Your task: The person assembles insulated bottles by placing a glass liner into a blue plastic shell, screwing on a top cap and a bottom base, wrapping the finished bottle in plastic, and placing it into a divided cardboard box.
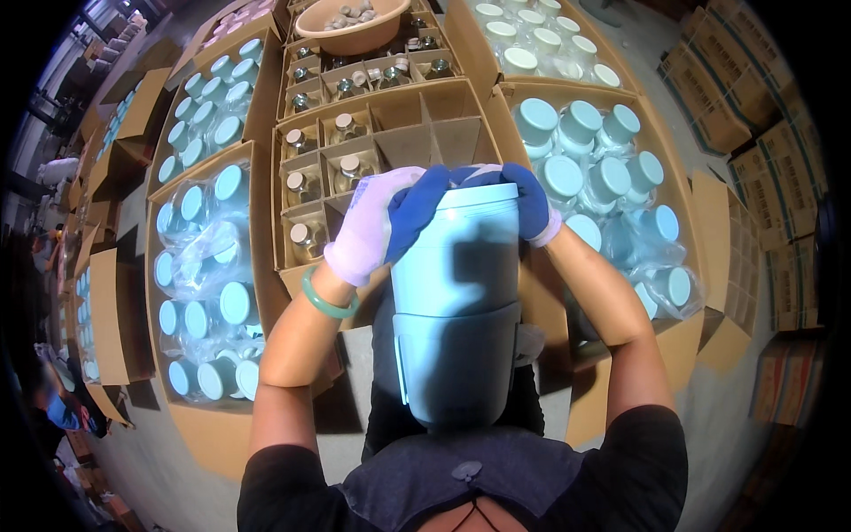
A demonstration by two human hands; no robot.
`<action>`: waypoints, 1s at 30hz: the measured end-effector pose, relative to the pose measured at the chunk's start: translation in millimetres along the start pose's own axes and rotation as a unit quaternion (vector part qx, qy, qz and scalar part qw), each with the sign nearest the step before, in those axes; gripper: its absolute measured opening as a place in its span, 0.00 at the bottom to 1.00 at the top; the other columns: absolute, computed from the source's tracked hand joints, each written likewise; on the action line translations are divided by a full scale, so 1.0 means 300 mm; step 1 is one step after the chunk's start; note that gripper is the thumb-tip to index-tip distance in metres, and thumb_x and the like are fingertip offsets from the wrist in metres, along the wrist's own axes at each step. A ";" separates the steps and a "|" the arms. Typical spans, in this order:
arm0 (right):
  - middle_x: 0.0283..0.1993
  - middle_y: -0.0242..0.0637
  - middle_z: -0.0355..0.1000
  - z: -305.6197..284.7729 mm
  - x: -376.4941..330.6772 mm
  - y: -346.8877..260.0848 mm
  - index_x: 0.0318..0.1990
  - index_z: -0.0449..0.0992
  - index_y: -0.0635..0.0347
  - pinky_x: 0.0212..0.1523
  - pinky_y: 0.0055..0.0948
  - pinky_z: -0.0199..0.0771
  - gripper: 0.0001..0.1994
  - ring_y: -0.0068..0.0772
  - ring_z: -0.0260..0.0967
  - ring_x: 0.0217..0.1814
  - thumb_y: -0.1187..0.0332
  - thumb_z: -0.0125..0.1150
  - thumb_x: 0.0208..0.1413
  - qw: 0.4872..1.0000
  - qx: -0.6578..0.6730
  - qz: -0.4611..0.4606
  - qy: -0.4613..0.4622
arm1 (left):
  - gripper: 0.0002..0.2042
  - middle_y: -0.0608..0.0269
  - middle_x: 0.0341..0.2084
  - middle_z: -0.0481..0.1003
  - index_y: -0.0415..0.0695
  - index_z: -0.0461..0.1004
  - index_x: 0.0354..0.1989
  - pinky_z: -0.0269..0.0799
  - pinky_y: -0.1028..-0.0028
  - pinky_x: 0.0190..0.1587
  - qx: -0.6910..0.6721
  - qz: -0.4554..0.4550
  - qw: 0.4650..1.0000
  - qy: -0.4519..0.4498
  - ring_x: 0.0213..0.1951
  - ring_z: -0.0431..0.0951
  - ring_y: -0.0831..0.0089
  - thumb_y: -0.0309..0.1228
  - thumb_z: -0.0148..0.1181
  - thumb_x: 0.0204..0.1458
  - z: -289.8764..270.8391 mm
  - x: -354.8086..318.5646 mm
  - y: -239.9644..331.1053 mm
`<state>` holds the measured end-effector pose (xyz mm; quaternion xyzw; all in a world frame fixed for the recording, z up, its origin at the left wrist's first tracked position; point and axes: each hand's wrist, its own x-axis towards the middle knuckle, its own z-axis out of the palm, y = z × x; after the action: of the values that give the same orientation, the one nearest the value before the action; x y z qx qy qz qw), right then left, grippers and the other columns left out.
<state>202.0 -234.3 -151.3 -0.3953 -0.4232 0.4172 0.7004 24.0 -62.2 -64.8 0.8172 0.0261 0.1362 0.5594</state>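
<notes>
Hands: gloved left hand (377,226) and right hand (529,202) clasp the top rim of a tall pale-blue plastic canister (455,301), upright at the person's chest.
Done: the divided brown cardboard box (403,142) holds small capped glass bottles (301,184) along its left and far cells.
Left: cells near its right edge stand empty.

Pale blue stacked tubs (456,301), lilac-and-blue gloves (381,222), green bangle (326,301), brown cartons (266,115).

The head camera looks steeply down, close over the hands and surrounding cartons (213,434).

Upright pale-blue lidded container (455,293) against chest
</notes>
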 end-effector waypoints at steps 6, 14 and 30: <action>0.53 0.43 0.77 0.018 0.001 -0.036 0.50 0.79 0.62 0.56 0.30 0.73 0.16 0.34 0.74 0.55 0.70 0.66 0.54 0.936 -0.352 -0.023 -0.022 | 0.11 0.52 0.37 0.81 0.36 0.79 0.45 0.74 0.69 0.44 0.149 0.077 0.986 -0.017 0.39 0.81 0.64 0.28 0.55 0.59 0.007 0.033 0.055; 0.63 0.43 0.70 0.008 0.011 -0.091 0.61 0.72 0.66 0.70 0.32 0.58 0.21 0.30 0.61 0.70 0.64 0.40 0.70 0.988 -0.113 0.095 0.045 | 0.15 0.51 0.41 0.81 0.34 0.78 0.48 0.72 0.63 0.53 0.115 0.093 0.987 -0.055 0.45 0.81 0.59 0.32 0.49 0.63 -0.035 0.076 0.086; 0.45 0.36 0.79 0.135 0.040 -0.210 0.48 0.80 0.68 0.51 0.24 0.72 0.15 0.23 0.73 0.47 0.65 0.63 0.60 0.964 -0.247 0.067 0.073 | 0.25 0.63 0.39 0.79 0.36 0.77 0.45 0.69 0.75 0.50 -0.223 0.000 0.975 -0.004 0.42 0.75 0.77 0.47 0.41 0.69 -0.079 0.025 -0.212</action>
<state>183.9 -236.6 -77.6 -0.6128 -0.4336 0.3161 0.5801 32.3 -15.4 -114.0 0.6726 -0.0067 0.1352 0.7276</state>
